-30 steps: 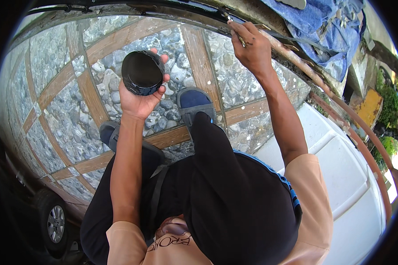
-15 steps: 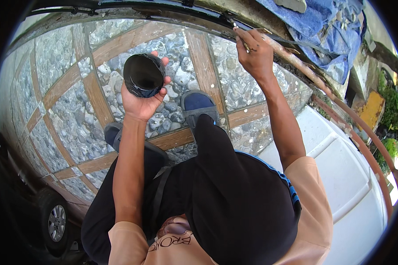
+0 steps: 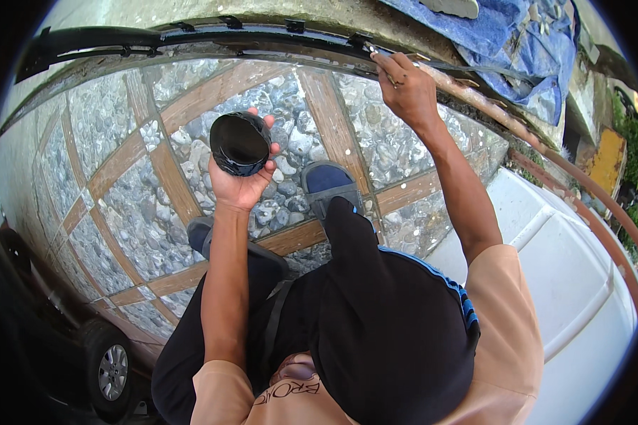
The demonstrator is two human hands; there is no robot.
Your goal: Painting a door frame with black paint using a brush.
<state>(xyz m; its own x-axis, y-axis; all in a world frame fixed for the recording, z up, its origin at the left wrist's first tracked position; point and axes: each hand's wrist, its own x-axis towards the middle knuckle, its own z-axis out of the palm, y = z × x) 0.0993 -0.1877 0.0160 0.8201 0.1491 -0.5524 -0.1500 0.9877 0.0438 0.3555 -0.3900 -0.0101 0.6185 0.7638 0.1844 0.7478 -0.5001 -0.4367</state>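
L hand (image 3: pixel 235 188): fingers + thumb curled round side of a round, glossy blk cup (image 3: pixel 241 144), open top facing up, firm hold.
Cup loc: above pebble-look floor, L of the forward foot; dark inside, contents hard to make out.
R hand (image 3: pixel 409 91): fingers + thumb pinching a thin, slim-handled brush (image 3: pixel 371 49); most of handle hidden by fingers.
Brush loc: tip at a long, shiny blk rail (image 3: pixel 96 42), top of view; exact contact can't tell.
Nr R hand: mottled reddish-brown pipe (image 3: pixel 475 98) running off to R; crumpled blue cloth (image 3: pixel 507 35) just beyond.
Floor: grey pebble-pattern tiles (image 3: pixel 131 219) w/ brown wood-look bands (image 3: pixel 177 180).
Feet: dk blue + grey sandals (image 3: pixel 327 178) on tiles.
R side: ribbed white panel (image 3: pixel 539 248).
Lower L: car wheel w/ silver spokes (image 3: pixel 113 372).
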